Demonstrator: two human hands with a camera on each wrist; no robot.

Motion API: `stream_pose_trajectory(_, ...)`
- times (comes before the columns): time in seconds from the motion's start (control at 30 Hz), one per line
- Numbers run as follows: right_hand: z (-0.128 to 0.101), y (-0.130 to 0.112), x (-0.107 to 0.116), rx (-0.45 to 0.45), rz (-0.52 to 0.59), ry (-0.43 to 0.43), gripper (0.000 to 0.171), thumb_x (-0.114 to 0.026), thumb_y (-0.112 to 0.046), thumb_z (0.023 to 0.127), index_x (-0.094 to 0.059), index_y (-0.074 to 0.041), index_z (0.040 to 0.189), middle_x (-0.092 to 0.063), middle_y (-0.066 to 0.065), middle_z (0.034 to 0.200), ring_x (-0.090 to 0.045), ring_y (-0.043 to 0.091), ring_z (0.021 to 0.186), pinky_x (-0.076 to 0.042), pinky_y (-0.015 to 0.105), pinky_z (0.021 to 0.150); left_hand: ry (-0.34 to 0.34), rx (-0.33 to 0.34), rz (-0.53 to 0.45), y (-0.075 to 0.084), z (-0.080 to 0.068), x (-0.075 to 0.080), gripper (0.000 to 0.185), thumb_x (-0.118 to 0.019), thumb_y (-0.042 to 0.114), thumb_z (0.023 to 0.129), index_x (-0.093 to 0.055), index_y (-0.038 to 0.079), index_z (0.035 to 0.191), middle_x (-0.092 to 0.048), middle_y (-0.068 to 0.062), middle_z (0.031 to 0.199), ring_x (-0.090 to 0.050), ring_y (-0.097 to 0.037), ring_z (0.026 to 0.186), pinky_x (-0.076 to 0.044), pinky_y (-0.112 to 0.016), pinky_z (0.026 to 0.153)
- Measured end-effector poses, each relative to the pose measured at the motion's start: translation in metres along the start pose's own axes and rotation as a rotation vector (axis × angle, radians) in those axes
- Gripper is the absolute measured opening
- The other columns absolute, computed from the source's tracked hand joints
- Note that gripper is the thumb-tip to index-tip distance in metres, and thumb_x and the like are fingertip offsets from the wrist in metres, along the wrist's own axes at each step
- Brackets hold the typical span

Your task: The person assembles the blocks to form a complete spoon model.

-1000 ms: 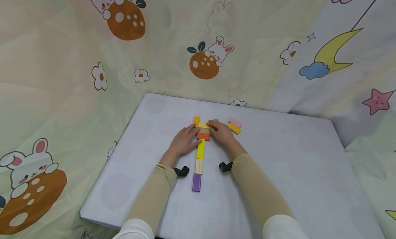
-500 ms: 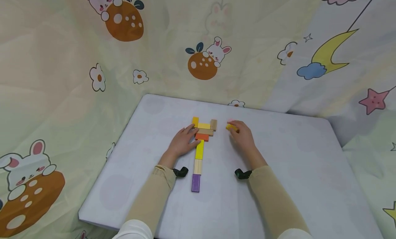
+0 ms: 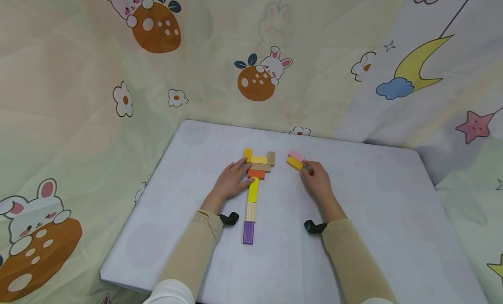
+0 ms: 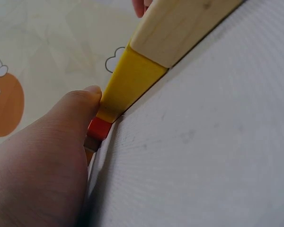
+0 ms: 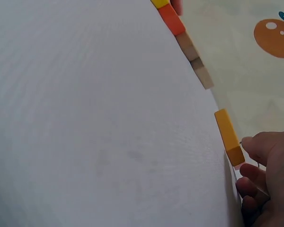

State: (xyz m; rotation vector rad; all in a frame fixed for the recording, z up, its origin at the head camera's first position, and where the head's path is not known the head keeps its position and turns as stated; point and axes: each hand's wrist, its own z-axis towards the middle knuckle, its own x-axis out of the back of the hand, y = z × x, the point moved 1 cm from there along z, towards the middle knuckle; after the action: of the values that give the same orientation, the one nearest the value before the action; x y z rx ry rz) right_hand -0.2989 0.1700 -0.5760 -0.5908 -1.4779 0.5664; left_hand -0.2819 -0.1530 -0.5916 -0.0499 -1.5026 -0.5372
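My left hand (image 3: 232, 181) lies with spread fingers along the left side of a row of wooden blocks. Its fingertips are by an upright orange-yellow block (image 3: 248, 154), and its thumb touches the top of a yellow block (image 3: 253, 191). Between them sit a red-orange block (image 3: 256, 174), a tan block (image 3: 261, 167) and a pale yellow block (image 3: 259, 160). My right hand (image 3: 317, 181) has thumb and forefinger apart at the right end of a loose orange-yellow block (image 5: 228, 131). A pink block (image 3: 296, 156) lies against that block's far side.
A pale wood block (image 3: 251, 212) and a purple block (image 3: 248, 232) extend the row toward me. A brown block (image 3: 271, 158) stands at its upper right. The white table (image 3: 373, 208) meets a printed cloth backdrop (image 3: 212, 77) behind.
My right hand has left the upper right of the row, reached over the loose pair of blocks, then slid to their right end. The left hand has stayed in place.
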Motion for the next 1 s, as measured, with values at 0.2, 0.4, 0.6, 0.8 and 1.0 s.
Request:
stream_pose_trajectory(0.2, 0.0028, 0.0030, -0.0038, 0.011, -0.034, 0.006, 0.045, -0.057, -0.034, 0.089, -0.048, -0.025, 0.132, -0.053, 0.001, 0.113, -0.047, 0.019, 0.086, -0.040, 0.031, 0.070, 0.003, 0.006, -0.004, -0.0003, 0.0012, -0.0004, 0.067, -0.038, 0.065, 0.087, -0.028, 0.031, 0.144, -0.017, 0.004, 0.154, -0.025, -0.017, 0.139, -0.016, -0.040, 0.115)
stream_pose_trajectory(0.4, 0.0051, 0.0026, -0.0057, -0.011, -0.040, 0.001, 0.047, -0.058, -0.035, 0.088, -0.046, -0.025, 0.132, -0.052, 0.002, 0.102, -0.046, 0.020, 0.085, -0.038, 0.032, 0.068, -0.001, 0.011, 0.004, -0.0014, 0.0014, -0.0009, 0.067, -0.037, 0.065, 0.087, -0.026, 0.033, 0.144, -0.016, 0.005, 0.154, -0.024, -0.016, 0.140, -0.016, -0.039, 0.116)
stream_pose_trajectory(0.6, 0.0061, 0.0033, -0.0083, -0.009, -0.053, 0.010, 0.046, -0.059, -0.034, 0.088, -0.047, -0.025, 0.131, -0.053, 0.002, 0.099, -0.045, 0.020, 0.082, -0.037, 0.031, 0.066, -0.001, 0.011, 0.001, -0.0019, 0.0016, -0.0025, 0.067, -0.037, 0.065, 0.087, -0.025, 0.033, 0.145, -0.015, 0.005, 0.155, -0.023, -0.017, 0.140, -0.015, -0.039, 0.116)
stream_pose_trajectory(0.8, 0.0052, 0.0030, -0.0104, 0.001, -0.062, 0.027, 0.043, -0.060, -0.034, 0.088, -0.050, -0.023, 0.128, -0.052, 0.003, 0.095, -0.045, 0.020, 0.080, -0.036, 0.030, 0.064, -0.010, 0.013, 0.012, -0.0020, 0.0017, -0.0037, 0.067, -0.035, 0.066, 0.087, -0.024, 0.034, 0.145, -0.014, 0.006, 0.155, -0.022, -0.016, 0.140, -0.014, -0.038, 0.116)
stream_pose_trajectory(1.0, 0.0039, 0.0006, -0.0101, 0.015, -0.076, 0.055, 0.040, -0.060, -0.032, 0.088, -0.052, -0.021, 0.126, -0.054, 0.002, 0.097, -0.045, 0.019, 0.080, -0.036, 0.030, 0.065, -0.016, 0.018, 0.000, -0.0004, 0.0020, -0.0013, 0.066, -0.037, 0.064, 0.088, -0.025, 0.033, 0.145, -0.015, 0.005, 0.155, -0.021, -0.016, 0.141, -0.013, -0.038, 0.116)
